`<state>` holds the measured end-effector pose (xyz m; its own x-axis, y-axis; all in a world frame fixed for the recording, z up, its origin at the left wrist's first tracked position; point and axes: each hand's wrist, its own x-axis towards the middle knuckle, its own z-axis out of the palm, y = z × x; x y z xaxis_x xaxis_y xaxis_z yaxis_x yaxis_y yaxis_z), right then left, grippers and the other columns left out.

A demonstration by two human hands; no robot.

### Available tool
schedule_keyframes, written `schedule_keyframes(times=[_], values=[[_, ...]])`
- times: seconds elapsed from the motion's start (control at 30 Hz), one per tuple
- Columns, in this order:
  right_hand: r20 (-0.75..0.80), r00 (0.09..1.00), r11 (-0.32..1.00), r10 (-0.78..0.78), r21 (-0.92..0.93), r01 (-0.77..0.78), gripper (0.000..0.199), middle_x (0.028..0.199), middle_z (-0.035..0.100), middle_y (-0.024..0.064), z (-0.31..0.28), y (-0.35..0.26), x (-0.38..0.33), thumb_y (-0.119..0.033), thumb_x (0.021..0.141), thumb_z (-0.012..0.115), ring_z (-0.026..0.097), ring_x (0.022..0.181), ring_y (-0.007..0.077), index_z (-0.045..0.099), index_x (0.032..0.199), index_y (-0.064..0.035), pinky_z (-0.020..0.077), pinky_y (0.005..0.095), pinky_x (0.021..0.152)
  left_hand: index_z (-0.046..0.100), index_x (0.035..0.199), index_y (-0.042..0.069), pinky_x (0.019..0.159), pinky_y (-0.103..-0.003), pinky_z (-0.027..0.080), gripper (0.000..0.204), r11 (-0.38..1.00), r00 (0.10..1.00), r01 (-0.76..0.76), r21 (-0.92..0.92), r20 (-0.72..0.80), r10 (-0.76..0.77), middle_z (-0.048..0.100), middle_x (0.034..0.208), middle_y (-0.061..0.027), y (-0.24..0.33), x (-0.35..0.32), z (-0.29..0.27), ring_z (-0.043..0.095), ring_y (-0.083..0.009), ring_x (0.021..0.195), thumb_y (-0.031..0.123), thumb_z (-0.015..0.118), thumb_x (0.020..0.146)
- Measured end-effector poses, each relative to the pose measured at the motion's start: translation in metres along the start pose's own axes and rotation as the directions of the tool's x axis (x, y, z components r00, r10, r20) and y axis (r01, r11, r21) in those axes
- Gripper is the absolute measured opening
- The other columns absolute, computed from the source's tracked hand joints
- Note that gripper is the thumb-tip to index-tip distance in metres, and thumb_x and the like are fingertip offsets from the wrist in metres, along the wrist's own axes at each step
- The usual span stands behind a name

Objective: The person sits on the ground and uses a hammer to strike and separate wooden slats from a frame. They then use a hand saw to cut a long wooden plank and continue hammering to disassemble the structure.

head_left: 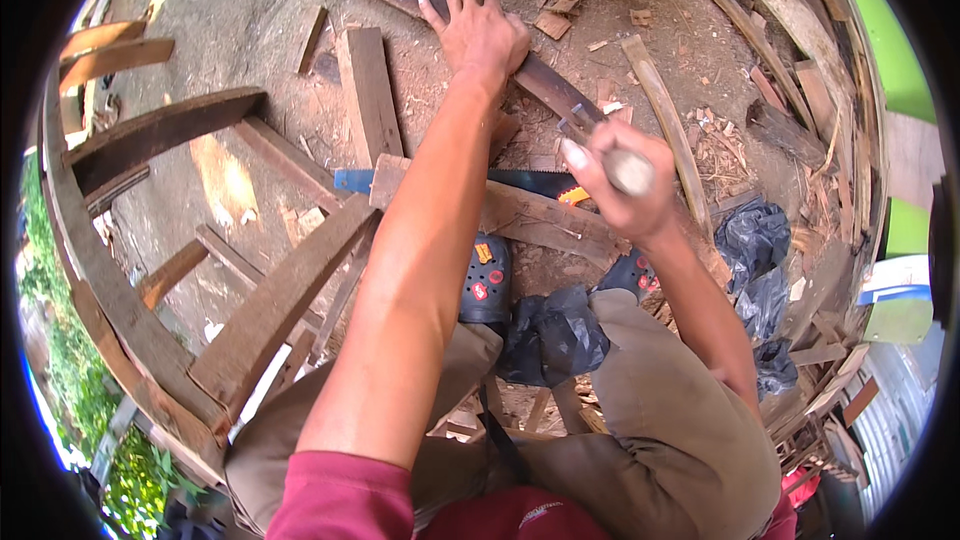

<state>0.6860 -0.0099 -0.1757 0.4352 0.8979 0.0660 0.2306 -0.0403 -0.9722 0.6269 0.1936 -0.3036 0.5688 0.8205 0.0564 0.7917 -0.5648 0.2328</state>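
Observation:
A long, dark, curved wooden strip point(555, 87) runs from the upper left down toward my right hand. My left hand point(482, 35) grips it from above, fingers bent over its edge. Closed around a tool with a pale, round wooden handle end point(631, 172) is my right hand point(640, 185), at the strip's near end. Metal parts show just past the fingers, but the tool's working end is not clear. Behind a short wooden board point(540, 212) lies a handsaw point(353, 180) with a blue blade, partly covered by my left forearm.
A curved wooden frame with crosspieces point(290, 305) stands at my left. Loose boards point(367, 90) and wood chips point(715, 135) lie on the dirt floor. Black plastic bags point(752, 240) lie at the right, and another point(552, 335) is between my knees. Long timbers point(790, 15) line the right side.

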Motion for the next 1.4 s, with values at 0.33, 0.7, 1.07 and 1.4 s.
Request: schedule_keyframes(times=[0.33,0.7,1.07,1.4], values=[[-0.214,0.960,0.814,0.178,0.580,-0.022,0.033,0.055,0.037,-0.0027,-0.115,-0.033,-0.097,-0.025,0.098,0.046,0.036,0.050,0.0108,0.038,0.068,-0.0160,0.0365,0.0323,0.063,0.068,0.124,0.005,0.121,-0.064,0.002,0.048,1.000,0.998,0.029,0.003,0.047,-0.029,0.049,0.145,-0.0137,-0.001,-0.002,-0.002,0.036,-0.0292,0.142,0.033,0.048,0.090],[-0.278,0.950,0.857,0.141,0.515,0.023,0.036,0.054,0.043,-0.0016,-0.152,-0.034,-0.160,-0.025,0.090,0.061,0.039,0.051,0.0132,0.043,0.063,-0.0113,0.0359,0.0335,0.061,0.061,0.136,0.008,0.121,-0.064,0.003,0.055,0.983,0.972,0.012,0.185,0.227,-0.054,0.043,0.153,-0.0199,0.005,0.007,-0.011,0.032,-0.0357,0.147,0.038,0.038,0.096],[-0.254,0.957,0.837,0.143,0.547,0.020,0.040,0.052,0.045,-0.0020,-0.205,-0.019,-0.197,-0.025,0.084,0.072,0.039,0.046,0.0137,0.044,0.059,-0.0108,0.0325,0.0324,0.054,0.070,0.107,-0.005,0.086,-0.036,0.053,0.033,0.555,0.877,0.114,-0.824,0.345,0.333,0.073,0.095,-0.0184,0.175,-0.172,-0.050,0.069,-0.0218,0.092,0.027,0.063,0.099],[-0.238,0.945,0.803,0.224,0.594,-0.041,0.039,0.052,0.046,-0.0001,-0.245,-0.010,-0.243,-0.024,0.080,0.071,0.040,0.047,0.0151,0.044,0.055,-0.0104,0.0321,0.0327,0.053,0.070,0.112,-0.002,0.072,-0.023,0.051,0.022,0.176,0.449,0.817,-0.549,0.797,0.404,0.069,0.088,-0.0022,0.238,-0.287,-0.054,0.063,-0.0082,0.078,0.015,0.064,0.100]])
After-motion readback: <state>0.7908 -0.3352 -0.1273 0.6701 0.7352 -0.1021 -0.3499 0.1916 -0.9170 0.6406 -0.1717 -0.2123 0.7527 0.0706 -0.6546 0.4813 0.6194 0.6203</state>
